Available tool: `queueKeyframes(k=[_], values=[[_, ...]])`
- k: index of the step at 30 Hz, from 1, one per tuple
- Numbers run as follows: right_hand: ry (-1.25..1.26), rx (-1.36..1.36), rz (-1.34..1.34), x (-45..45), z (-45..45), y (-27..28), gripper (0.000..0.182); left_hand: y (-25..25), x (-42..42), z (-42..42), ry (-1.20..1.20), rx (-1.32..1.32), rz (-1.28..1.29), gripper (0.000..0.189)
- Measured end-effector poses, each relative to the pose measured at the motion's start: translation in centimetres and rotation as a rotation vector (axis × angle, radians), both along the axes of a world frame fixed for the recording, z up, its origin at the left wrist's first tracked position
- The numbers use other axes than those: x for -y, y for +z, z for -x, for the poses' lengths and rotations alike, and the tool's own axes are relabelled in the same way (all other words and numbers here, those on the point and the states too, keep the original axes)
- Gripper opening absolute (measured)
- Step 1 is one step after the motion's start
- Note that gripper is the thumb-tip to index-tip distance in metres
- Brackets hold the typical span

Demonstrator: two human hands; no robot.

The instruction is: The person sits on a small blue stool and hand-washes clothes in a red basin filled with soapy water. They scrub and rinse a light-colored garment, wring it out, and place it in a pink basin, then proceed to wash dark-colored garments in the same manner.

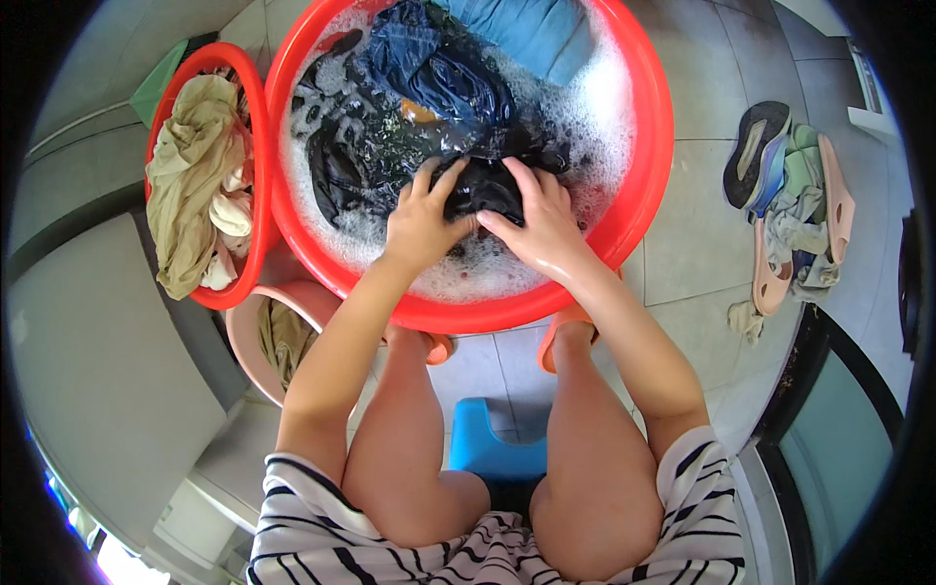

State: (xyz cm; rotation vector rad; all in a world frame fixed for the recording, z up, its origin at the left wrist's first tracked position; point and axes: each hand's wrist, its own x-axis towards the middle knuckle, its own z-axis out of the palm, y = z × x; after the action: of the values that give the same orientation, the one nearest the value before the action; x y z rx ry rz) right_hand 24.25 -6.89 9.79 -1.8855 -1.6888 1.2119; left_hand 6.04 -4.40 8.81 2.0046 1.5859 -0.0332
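Note:
A large red plastic basin (651, 146) of soapy water stands in front of me. Inside it, my left hand (428, 219) and my right hand (534, 216) grip a wet black garment (490, 191) from both sides, with the thumbs close together. Some of the cloth lies under water and foam, so its shape is hidden. Farther back float a dark blue denim garment (428, 66) and a light blue garment (530, 33). A small orange-brown piece (418, 111) shows at the water's surface beside the denim.
At left, a smaller red basin (257, 183) holds a khaki garment (194, 168) and white cloths. Below it, a pink bucket (245, 344) contains brownish cloth. Slippers (837, 190), a shoe (757, 153) and socks (797, 227) lie on the tiles at right. A blue stool (482, 446) is beneath me.

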Motion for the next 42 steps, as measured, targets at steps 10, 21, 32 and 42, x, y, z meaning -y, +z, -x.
queueKeyframes(k=[10,21,32,42], values=[[0.62,0.16,0.757,-5.4,2.1,-8.1,0.075,-5.3,-2.7,0.0,0.218,0.067,0.464,0.061],[-0.611,-1.301,0.912,-5.7,4.0,-1.4,0.06,0.8,0.3,-1.2,0.715,1.088,0.341,0.041],[-0.648,-0.929,0.349,-2.4,3.5,2.0,0.03,1.6,-1.6,2.6,0.239,0.319,-0.242,0.035],[0.14,0.45,-0.143,-1.7,2.6,-0.3,0.089,-3.1,-2.9,5.7,-0.123,-0.135,-0.215,0.072]])
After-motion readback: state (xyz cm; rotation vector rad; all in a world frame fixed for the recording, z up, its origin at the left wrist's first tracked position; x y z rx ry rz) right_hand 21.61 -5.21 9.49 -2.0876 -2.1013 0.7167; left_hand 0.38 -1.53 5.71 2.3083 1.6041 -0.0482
